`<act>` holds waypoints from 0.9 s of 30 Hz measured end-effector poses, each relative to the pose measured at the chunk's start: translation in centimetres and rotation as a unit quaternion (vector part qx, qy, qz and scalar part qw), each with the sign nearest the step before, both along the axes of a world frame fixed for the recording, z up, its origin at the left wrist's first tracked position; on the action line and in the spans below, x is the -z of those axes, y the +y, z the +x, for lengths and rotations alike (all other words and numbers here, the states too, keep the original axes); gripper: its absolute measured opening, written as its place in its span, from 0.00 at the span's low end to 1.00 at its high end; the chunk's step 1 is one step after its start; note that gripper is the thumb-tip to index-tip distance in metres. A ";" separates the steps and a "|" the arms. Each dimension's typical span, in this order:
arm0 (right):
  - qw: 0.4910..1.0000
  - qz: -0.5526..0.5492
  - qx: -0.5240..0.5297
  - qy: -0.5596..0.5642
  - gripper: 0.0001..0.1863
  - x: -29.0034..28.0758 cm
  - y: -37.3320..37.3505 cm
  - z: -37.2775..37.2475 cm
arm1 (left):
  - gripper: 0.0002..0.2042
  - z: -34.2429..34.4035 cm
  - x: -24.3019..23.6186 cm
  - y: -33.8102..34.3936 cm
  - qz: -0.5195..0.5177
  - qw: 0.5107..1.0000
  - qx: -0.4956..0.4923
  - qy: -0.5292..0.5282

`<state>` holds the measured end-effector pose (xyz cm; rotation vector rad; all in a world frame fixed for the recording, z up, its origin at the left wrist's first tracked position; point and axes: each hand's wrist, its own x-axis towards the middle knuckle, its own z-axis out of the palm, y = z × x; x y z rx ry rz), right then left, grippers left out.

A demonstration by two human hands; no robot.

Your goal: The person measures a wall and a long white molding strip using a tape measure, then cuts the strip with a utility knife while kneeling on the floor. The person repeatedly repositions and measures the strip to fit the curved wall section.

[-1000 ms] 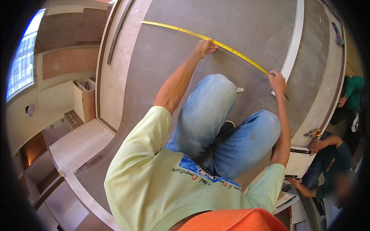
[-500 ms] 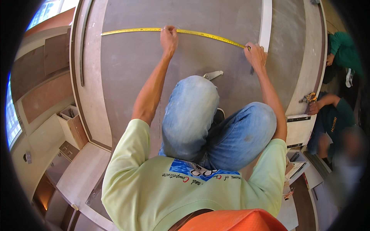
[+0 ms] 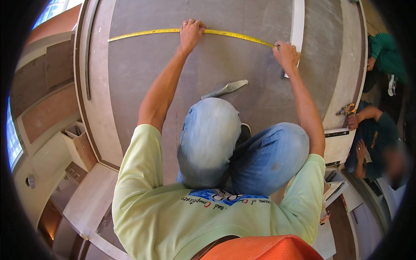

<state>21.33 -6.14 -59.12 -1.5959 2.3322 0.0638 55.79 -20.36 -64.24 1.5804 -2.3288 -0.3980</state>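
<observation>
A yellow tape measure (image 3: 143, 32) stretches crosswise over a large grey board (image 3: 143, 78). My left hand (image 3: 190, 34) rests on the middle of the tape, fingers closed on it. At the tape's right end, beside a long white strip (image 3: 297, 19), my right hand (image 3: 284, 56) is closed on the tape; the case is mostly hidden by the hand. A grey metal tool (image 3: 223, 90) lies on the board just beyond my left knee.
A metal bar (image 3: 89, 56) runs along the board's left edge. Pliers with orange handles (image 3: 346, 109) lie at the right edge. Two co-workers (image 3: 370, 143) (image 3: 385, 56) are at the right. Cabinet panels and boxes (image 3: 78, 143) stand at the left.
My view has swung, so the tape now runs more level. My left hand has moved slightly further forward along it. The nearer co-worker's lower hand has lifted.
</observation>
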 end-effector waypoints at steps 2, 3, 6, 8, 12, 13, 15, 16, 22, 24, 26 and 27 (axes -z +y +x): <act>1.000 0.002 0.003 0.000 0.13 -0.3 -0.6 -0.3 | 0.06 -0.2 0.0 -0.3 0.003 1.000 -0.002 -0.005; 1.000 0.011 0.003 0.001 0.13 -0.4 -0.8 -0.3 | 0.06 -0.1 0.0 -0.4 0.008 1.000 -0.004 -0.003; 0.999 0.041 -0.003 0.014 0.15 -0.4 -0.9 -0.1 | 0.07 -0.1 0.3 -0.3 0.010 1.000 -0.015 0.013; 0.997 0.062 -0.015 0.032 0.18 -0.2 -0.8 0.3 | 0.07 0.0 0.8 0.3 -0.006 0.999 -0.032 0.034; 0.996 0.042 -0.059 0.053 0.27 0.2 0.5 0.8 | 0.08 0.1 1.9 0.6 -0.010 0.998 -0.050 0.047; 0.996 0.027 -0.058 0.055 0.29 0.6 0.9 1.1 | 0.08 0.2 2.0 0.5 -0.008 0.998 -0.052 0.044; 0.997 -0.001 -0.058 0.053 0.32 1.1 1.6 1.1 | 0.08 0.1 2.3 0.4 -0.005 0.998 -0.051 0.042; 0.997 -0.013 -0.059 0.050 0.32 1.3 1.9 1.0 | 0.08 0.1 2.4 0.4 -0.003 0.998 -0.049 0.043; 0.993 -0.067 -0.096 -0.002 0.31 0.7 2.5 1.2 | 0.09 0.2 2.1 0.3 0.002 0.998 -0.046 0.032; 0.991 -0.081 -0.106 -0.013 0.31 1.1 2.7 1.0 | 0.09 0.3 2.1 0.4 -0.001 0.999 -0.043 0.027; 0.988 -0.096 -0.120 -0.014 0.30 1.5 2.6 0.9 | 0.09 0.4 2.2 0.4 -0.008 0.999 -0.044 0.028; 0.988 -0.093 -0.120 -0.006 0.30 1.8 2.4 0.9 | 0.09 0.4 2.2 0.3 -0.007 0.999 -0.044 0.030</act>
